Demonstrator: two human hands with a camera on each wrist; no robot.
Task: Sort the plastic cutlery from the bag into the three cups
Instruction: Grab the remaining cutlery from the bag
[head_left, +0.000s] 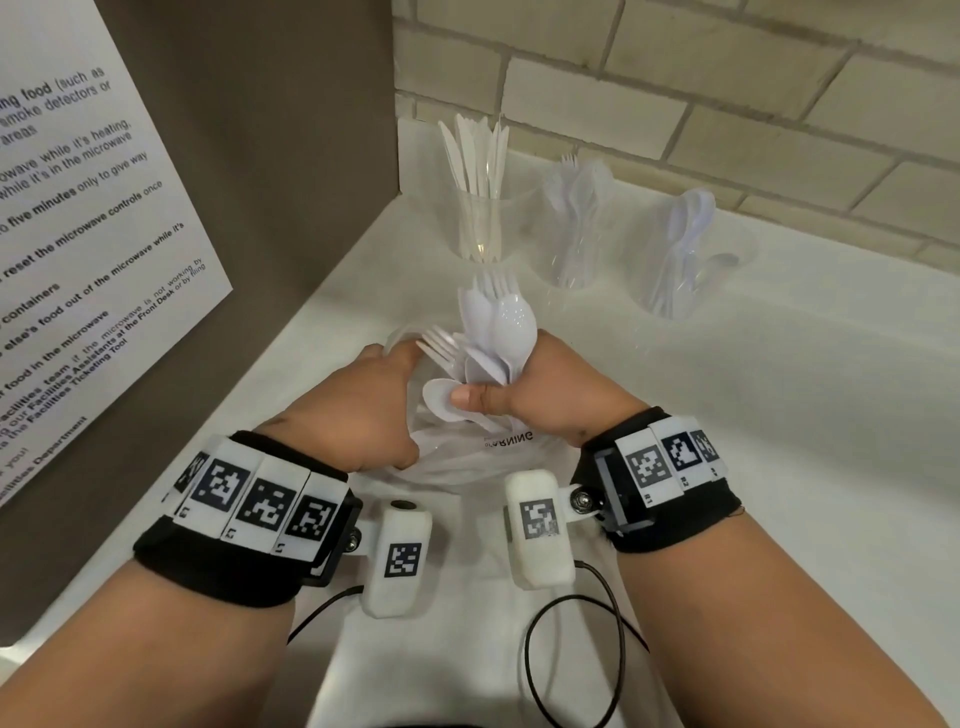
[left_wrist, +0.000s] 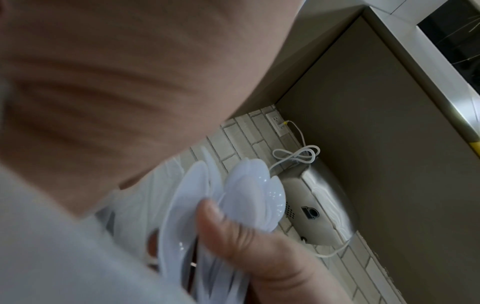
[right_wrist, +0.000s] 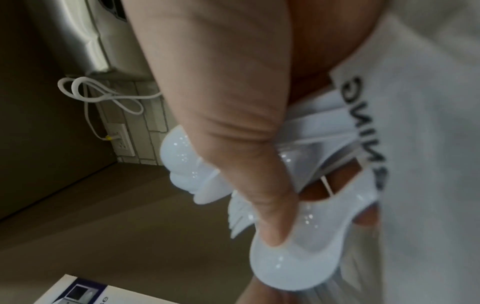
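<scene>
My right hand (head_left: 498, 387) grips a bunch of white plastic spoons and forks (head_left: 493, 327) standing up out of a clear plastic bag (head_left: 467, 457), thumb pressed on a spoon bowl. The same bunch (right_wrist: 291, 257) fills the right wrist view under my thumb. My left hand (head_left: 384, 400) holds the bag's rim on the left. Three clear cups stand at the back: one with knives (head_left: 480, 208), one with forks (head_left: 574, 223), one with spoons (head_left: 680, 249). In the left wrist view the spoon bowls (left_wrist: 249, 197) show past my palm.
A brown side panel with a printed microwave notice (head_left: 88, 218) walls off the left. A tiled wall (head_left: 727, 104) runs behind the cups on the white counter (head_left: 779, 389). A steel wall unit (left_wrist: 317, 207) with a white cord hangs above.
</scene>
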